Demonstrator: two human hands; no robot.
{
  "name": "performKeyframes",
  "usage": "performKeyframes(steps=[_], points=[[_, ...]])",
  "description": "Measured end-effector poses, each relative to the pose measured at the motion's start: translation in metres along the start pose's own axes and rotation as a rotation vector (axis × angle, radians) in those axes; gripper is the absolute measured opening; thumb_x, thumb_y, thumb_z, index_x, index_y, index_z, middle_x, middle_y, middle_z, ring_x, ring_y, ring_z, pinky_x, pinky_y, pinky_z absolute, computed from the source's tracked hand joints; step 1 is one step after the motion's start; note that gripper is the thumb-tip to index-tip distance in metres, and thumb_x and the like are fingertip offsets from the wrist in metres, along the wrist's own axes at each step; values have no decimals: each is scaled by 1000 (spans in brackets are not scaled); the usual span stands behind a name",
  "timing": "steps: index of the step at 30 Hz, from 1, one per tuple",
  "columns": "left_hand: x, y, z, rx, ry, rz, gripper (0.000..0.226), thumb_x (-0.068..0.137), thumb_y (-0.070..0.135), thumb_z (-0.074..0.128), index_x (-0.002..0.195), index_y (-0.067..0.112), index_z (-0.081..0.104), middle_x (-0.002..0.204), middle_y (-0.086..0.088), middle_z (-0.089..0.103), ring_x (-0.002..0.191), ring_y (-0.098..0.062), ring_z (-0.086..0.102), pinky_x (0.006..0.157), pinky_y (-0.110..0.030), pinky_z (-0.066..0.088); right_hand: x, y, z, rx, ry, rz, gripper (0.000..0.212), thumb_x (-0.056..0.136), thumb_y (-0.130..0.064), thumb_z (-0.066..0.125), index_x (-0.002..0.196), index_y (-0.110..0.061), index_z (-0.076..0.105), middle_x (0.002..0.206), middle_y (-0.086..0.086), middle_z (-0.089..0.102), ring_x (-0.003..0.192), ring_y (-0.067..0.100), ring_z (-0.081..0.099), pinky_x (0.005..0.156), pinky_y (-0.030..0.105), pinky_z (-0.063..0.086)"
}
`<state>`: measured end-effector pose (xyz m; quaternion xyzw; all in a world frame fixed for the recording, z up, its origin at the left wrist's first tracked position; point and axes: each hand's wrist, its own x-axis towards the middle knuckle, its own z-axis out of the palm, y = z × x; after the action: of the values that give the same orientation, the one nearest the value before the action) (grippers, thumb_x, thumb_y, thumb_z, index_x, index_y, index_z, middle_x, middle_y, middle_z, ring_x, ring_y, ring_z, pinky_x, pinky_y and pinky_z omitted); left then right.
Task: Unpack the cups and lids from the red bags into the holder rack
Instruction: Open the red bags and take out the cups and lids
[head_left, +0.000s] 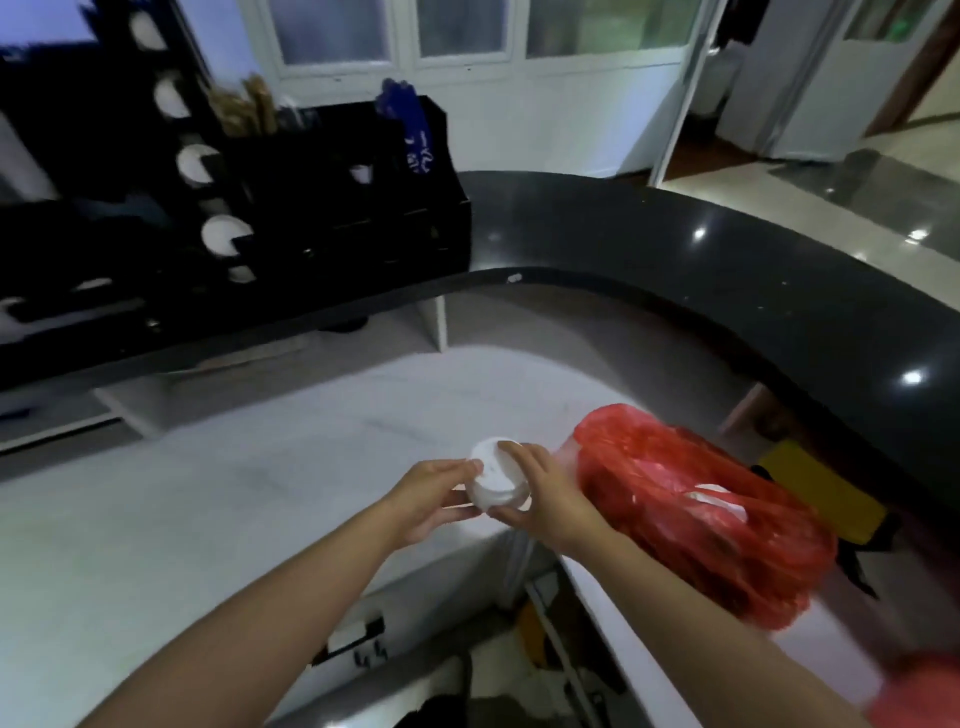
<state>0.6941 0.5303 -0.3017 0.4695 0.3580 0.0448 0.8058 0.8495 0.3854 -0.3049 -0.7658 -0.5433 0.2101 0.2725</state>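
- Both hands hold a short stack of white lids (496, 475) over the near white counter (208, 499), just left of the red bag (701, 509).
- The left hand (431, 493) cups the stack from the left, fingers curled under and round its side; the right hand (545, 493) grips it from the right, thumb below and fingers over the top rim.
- The bag lies on its side on the counter to the right, and something white shows through the plastic; it likely holds more lids or cups.
- The holder rack (234, 208) stands far left on the dark curved counter (675, 249), with white rounds already showing in several of its openings.
- To do this step well, I would keep the stack squeezed evenly from both sides so the lids stay nested and none slides off during the carry.
- A free slot that matches the lids should be picked before reaching; the blur hides which openings are empty.
- The stack should probably go in edge-first and level, one hand guiding, the other supporting from beneath.
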Motion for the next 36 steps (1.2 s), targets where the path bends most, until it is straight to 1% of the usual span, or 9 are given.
performKeyframes(steps=[6,10,14,19,24,28,31,34,36], points=[[-67,-14,-84,-15,273,47,32,91,33,74,116,12,73,110,-10,75,94,-25,73,82,-33,57,27,-71,67,-3,-134,-86,84,84,-50,75,152,-34,29,151,-4,32,120,20,54,99,31,50],[-103,-28,-137,-137,393,33,29,93,26,72,117,11,69,110,-14,74,96,-31,73,86,-38,60,41,-113,110,1,-237,-168,84,87,-51,71,154,-38,22,153,-6,29,120,17,54,98,27,50],[-139,-44,-198,-173,558,25,26,95,21,69,117,8,66,112,-16,71,94,-29,70,85,-37,59,61,-155,160,-80,-331,-226,82,91,-51,66,156,-39,18,153,-5,31,118,19,57,96,33,52],[-188,-66,-297,-170,722,6,29,94,19,70,120,6,64,99,-13,68,78,-25,63,75,-34,56,88,-213,234,-185,-431,-210,54,100,-27,56,150,-31,37,140,-1,49,116,16,58,98,29,47],[-224,-90,-391,-38,856,-53,32,91,22,73,118,7,64,103,-18,70,81,-30,65,75,-36,56,108,-268,301,-234,-446,-172,35,102,-9,46,133,-19,60,122,6,55,101,24,62,90,32,49],[-247,-106,-446,32,904,-93,37,91,21,73,123,6,63,107,-19,69,79,-25,66,53,-27,55,120,-298,341,-298,-489,-130,27,102,-11,49,121,-18,67,120,6,59,106,24,61,92,31,47],[-257,-112,-472,172,914,-129,37,91,23,72,125,9,65,112,-16,71,89,-26,67,70,-28,56,124,-313,357,-323,-497,-76,23,100,-17,51,114,-20,69,116,2,62,108,21,61,92,28,46],[-259,-108,-485,504,903,-135,34,93,29,66,124,15,66,118,-4,70,110,-23,65,95,-29,49,126,-324,362,-307,-485,-42,21,101,-25,49,107,-20,69,103,1,67,99,20,64,86,29,50],[-257,-100,-484,630,909,-36,23,96,26,62,113,14,70,109,-3,72,105,-24,65,89,-29,47,127,-327,359,-300,-478,-37,23,101,-31,49,92,-16,65,88,3,67,86,22,64,77,31,50]])
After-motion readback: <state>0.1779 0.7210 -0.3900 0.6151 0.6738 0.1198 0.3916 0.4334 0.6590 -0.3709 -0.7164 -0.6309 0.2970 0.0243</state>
